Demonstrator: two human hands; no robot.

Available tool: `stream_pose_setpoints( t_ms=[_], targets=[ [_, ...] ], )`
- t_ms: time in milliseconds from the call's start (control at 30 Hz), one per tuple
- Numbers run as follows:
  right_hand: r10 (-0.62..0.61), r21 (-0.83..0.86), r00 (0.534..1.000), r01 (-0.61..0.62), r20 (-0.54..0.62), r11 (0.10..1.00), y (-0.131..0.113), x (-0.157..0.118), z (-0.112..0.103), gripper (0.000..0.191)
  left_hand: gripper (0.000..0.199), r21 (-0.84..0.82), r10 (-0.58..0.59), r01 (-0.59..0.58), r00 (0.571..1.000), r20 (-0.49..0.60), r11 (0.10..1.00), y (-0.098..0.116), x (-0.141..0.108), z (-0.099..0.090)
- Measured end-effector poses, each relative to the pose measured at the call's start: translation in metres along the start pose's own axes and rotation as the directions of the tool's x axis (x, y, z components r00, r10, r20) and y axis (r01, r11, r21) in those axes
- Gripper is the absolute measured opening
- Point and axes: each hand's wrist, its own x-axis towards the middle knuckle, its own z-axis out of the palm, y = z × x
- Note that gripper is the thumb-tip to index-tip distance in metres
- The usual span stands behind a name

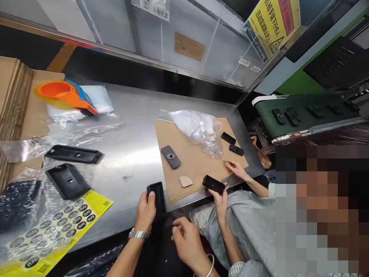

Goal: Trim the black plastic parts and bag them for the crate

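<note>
Black plastic housing (156,200) sits in my left hand (146,211), at seven o'clock from the centre of my view, over the near edge of the metal table (131,127). My thumb presses along its side, with the wrist and metal-band watch (139,234) below. My right hand (186,238), at six o'clock, hovers apart from it, fingers half curled and thumb a little off the index; I can't tell whether anything is tucked inside.

Toward eight o'clock, a yellow-edged sticker sheet (57,231) repeats "8月" on round black labels. A yellow warning sign (273,23) at one to two o'clock reads "活动区域禁止进入", and a white label (154,8) near twelve shows "衍生款". Two black plastic trays (69,181) lie around nine o'clock, and an orange tape dispenser (67,94) at ten. At four to five o'clock, a person beside me holds a black rectangular part (213,184) above the cardboard sheet (173,184).
</note>
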Motion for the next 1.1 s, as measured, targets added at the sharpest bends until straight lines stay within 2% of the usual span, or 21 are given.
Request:
stream_pose_setpoints(
  t_ms=[100, 167, 233, 300, 367, 400, 467, 567, 633, 667, 733, 767, 833, 900, 967, 1033, 1100],
  targets=[
    [-0.038, -0.054, 0.99, 0.03, -0.139, 0.998, 0.019, 0.002, -0.004, 0.02, 0.044, 0.242, 0.079, -0.064, 0.996, -0.05, 0.968, -0.002, 0.019, 0.009],
    [-0.088, -0.128, 0.953, 0.053, -0.29, 0.99, 0.03, 0.004, -0.011, 0.021, 0.046, 0.367, 0.138, -0.111, 0.989, -0.049, 0.924, -0.001, 0.028, 0.014],
    [-0.179, -0.248, 0.877, 0.071, -0.446, 0.966, 0.038, 0.006, -0.024, 0.023, 0.047, 0.461, 0.19, -0.149, 0.981, -0.043, 0.875, 0.0, 0.035, 0.017],
    [-0.301, -0.414, 0.778, 0.058, -0.552, 0.908, 0.044, 0.01, -0.04, 0.025, 0.047, 0.532, 0.223, -0.165, 0.974, -0.047, 0.831, 0.0, 0.039, 0.018],
    [-0.38, -0.562, 0.706, -0.03, -0.597, 0.827, 0.047, 0.016, -0.058, 0.029, 0.047, 0.582, 0.244, -0.164, 0.968, -0.061, 0.797, -0.001, 0.039, 0.018],
    [-0.391, -0.613, 0.693, -0.093, -0.606, 0.784, 0.048, 0.02, -0.068, 0.033, 0.048, 0.6, 0.251, -0.157, 0.965, -0.076, 0.785, -0.001, 0.038, 0.019],
    [-0.357, -0.68, 0.725, -0.207, -0.589, 0.703, 0.049, 0.03, -0.084, 0.042, 0.051, 0.632, 0.287, -0.148, 0.95, -0.124, 0.761, 0.001, 0.032, 0.021],
    [-0.263, -0.759, 0.833, -0.254, -0.487, 0.599, 0.053, 0.047, -0.101, 0.054, 0.052, 0.659, 0.438, -0.231, 0.883, -0.167, 0.716, 0.003, 0.013, 0.027],
    [-0.221, -0.791, 0.882, -0.23, -0.415, 0.568, 0.055, 0.057, -0.108, 0.057, 0.047, 0.623, 0.545, -0.38, 0.834, -0.089, 0.684, 0.001, -0.003, 0.034],
    [-0.206, -0.794, 0.894, -0.222, -0.397, 0.566, 0.056, 0.061, -0.11, 0.056, 0.044, 0.574, 0.567, -0.448, 0.823, -0.035, 0.685, -0.001, -0.012, 0.039],
    [-0.192, -0.787, 0.906, -0.205, -0.378, 0.581, 0.058, 0.066, -0.112, 0.05, 0.038, 0.416, 0.529, -0.517, 0.843, 0.098, 0.748, -0.007, -0.03, 0.049],
    [-0.195, -0.78, 0.905, -0.199, -0.378, 0.593, 0.057, 0.067, -0.113, 0.046, 0.036, 0.318, 0.467, -0.494, 0.869, 0.162, 0.809, -0.01, -0.038, 0.054],
    [-0.222, -0.771, 0.899, -0.173, -0.379, 0.613, 0.054, 0.066, -0.113, 0.041, 0.036, 0.112, 0.282, -0.327, 0.911, 0.299, 0.938, -0.015, -0.052, 0.066],
    [-0.268, -0.767, 0.888, -0.133, -0.373, 0.628, 0.049, 0.063, -0.112, 0.041, 0.042, -0.067, 0.103, -0.082, 0.897, 0.429, 0.994, -0.015, -0.063, 0.077],
    [-0.311, -0.76, 0.883, -0.074, -0.35, 0.646, 0.039, 0.057, -0.109, 0.042, 0.048, -0.217, 0.01, 0.12, 0.855, 0.519, 0.969, -0.009, -0.071, 0.086],
    [-0.347, -0.733, 0.888, 0.017, -0.301, 0.68, 0.026, 0.05, -0.103, 0.047, 0.048, -0.372, 0.018, 0.24, 0.82, 0.572, 0.897, 0.001, -0.078, 0.092],
    [-0.374, -0.682, 0.896, 0.118, -0.24, 0.722, 0.009, 0.041, -0.094, 0.053, 0.046, -0.526, 0.058, 0.346, 0.792, 0.607, 0.777, 0.014, -0.083, 0.093]
  ],
)
